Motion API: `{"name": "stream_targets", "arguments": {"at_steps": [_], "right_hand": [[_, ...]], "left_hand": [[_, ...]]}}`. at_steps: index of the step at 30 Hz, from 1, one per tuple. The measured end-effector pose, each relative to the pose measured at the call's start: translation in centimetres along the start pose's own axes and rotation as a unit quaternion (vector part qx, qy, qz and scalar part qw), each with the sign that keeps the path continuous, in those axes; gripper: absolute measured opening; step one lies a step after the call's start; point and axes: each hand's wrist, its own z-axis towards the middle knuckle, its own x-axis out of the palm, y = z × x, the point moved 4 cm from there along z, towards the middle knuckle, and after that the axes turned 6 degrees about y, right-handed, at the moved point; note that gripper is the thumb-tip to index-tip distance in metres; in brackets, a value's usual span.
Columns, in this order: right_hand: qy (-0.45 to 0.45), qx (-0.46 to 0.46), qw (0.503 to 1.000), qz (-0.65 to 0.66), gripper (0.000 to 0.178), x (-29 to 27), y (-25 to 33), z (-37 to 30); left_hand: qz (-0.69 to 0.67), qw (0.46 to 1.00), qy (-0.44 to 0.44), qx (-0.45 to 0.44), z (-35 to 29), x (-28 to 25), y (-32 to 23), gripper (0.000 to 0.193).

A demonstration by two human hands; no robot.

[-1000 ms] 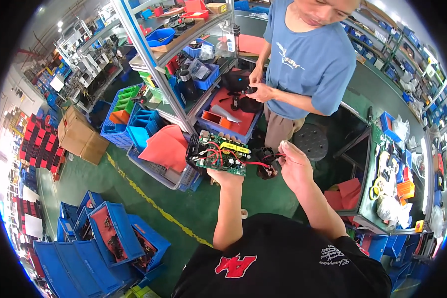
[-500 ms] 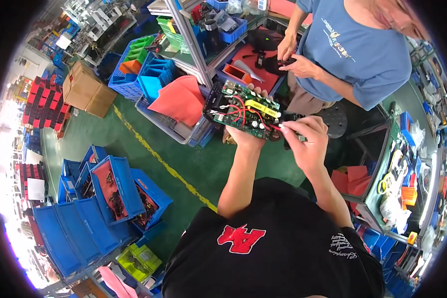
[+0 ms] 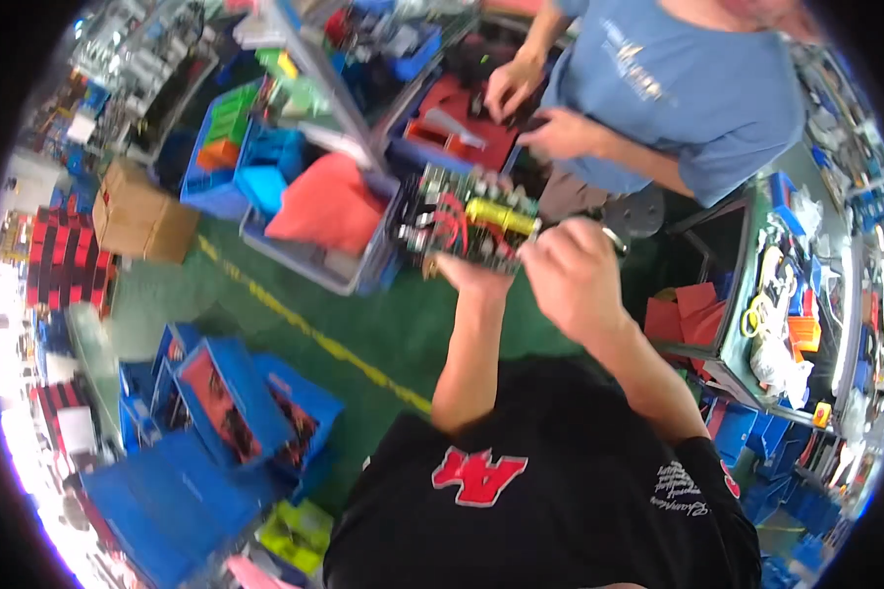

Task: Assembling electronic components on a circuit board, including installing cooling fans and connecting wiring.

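A green circuit board [image 3: 444, 185] with red wires [image 3: 449, 221], a yellow-wrapped component [image 3: 501, 216] and a dark frame along its left side is held up in front of me. My left hand [image 3: 473, 275] supports it from below, its fingers mostly hidden behind the board. At the board's right edge, my right hand [image 3: 575, 280] is closed, fingertips bent down toward the lower right corner. What it pinches is covered and smeared by motion. A shiny curved edge [image 3: 614, 240] shows just beyond its knuckles; its kind is unclear.
Across from me, a person in a blue shirt [image 3: 678, 108] works with both hands over a red-lined bench [image 3: 457, 108]. Crates with a pink sheet [image 3: 326, 199] stand beyond the board. Blue bins [image 3: 231, 393] are stacked at left, and a cluttered workbench [image 3: 756, 324] is at right.
The view has shifted and blurred. My right hand has turned, with its knuckles now up and its fingers curled closer to the board's corner. My left hand keeps hold of the board.
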Motion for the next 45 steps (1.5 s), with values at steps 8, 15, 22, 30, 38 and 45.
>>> {"name": "stream_targets", "arguments": {"at_steps": [8, 15, 22, 30, 38, 45], "right_hand": [[0.091, 0.021, 0.995, 0.023, 0.009, -0.6, 0.3, -1.8], [0.029, 0.069, 0.997, 0.026, 0.008, -4.5, 1.0, -7.5], [-0.009, 0.118, 0.992, 0.032, 0.006, -7.7, 1.0, -14.4], [-0.107, 0.149, 0.98, 0.071, 0.015, -10.6, 2.3, -17.7], [-0.142, 0.196, 0.964, 0.113, 0.016, -10.4, 2.4, -18.4], [-0.143, 0.281, 0.923, 0.219, 0.012, -9.1, 0.6, -17.3]], "left_hand": [[0.037, 0.999, 0.008, -0.026, -2.3, -1.0, 0.7, 0.056], [0.056, 0.996, 0.03, -0.058, -6.3, 0.9, 4.6, 0.061], [0.035, 0.992, 0.031, -0.115, -10.9, 1.4, 9.4, 0.061], [0.074, 0.991, 0.051, -0.1, -13.5, 4.8, 11.3, 0.054], [0.066, 0.99, 0.067, -0.106, -13.8, 3.9, 10.8, 0.059], [0.049, 0.99, 0.045, -0.122, -11.9, 2.8, 10.7, 0.06]]}}
